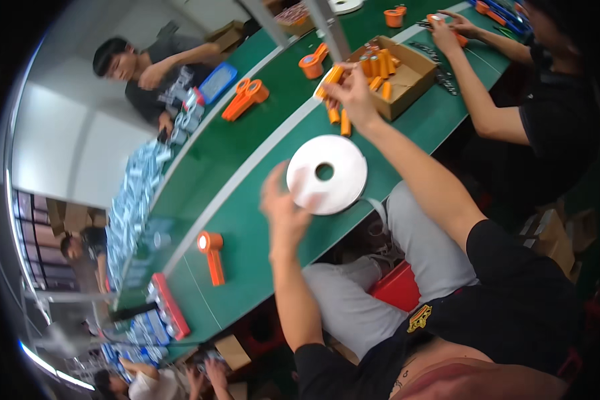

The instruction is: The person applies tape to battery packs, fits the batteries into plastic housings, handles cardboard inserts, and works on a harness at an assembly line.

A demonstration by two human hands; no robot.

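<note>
My right hand [355, 99] is closed on an orange cylinder [329, 81], held up between the fingers at the near corner of a cardboard box [412, 85]. Several like cylinders lie in that box, and a few more orange cylinders [345, 124] rest on the green table below the hand. In front of me a large white roll [343, 192] with a round hole in its middle lies flat. Over its left edge hovers my left hand [287, 203], blurred by motion, its fingers spread and nothing visible in them.
An orange handheld device [211, 259] lies to the left on the table. Across a grey rail, more orange devices [245, 99] sit on a green belt. Pale blue pieces [133, 207] are heaped at the far left. Co-workers sit opposite and at my right.
</note>
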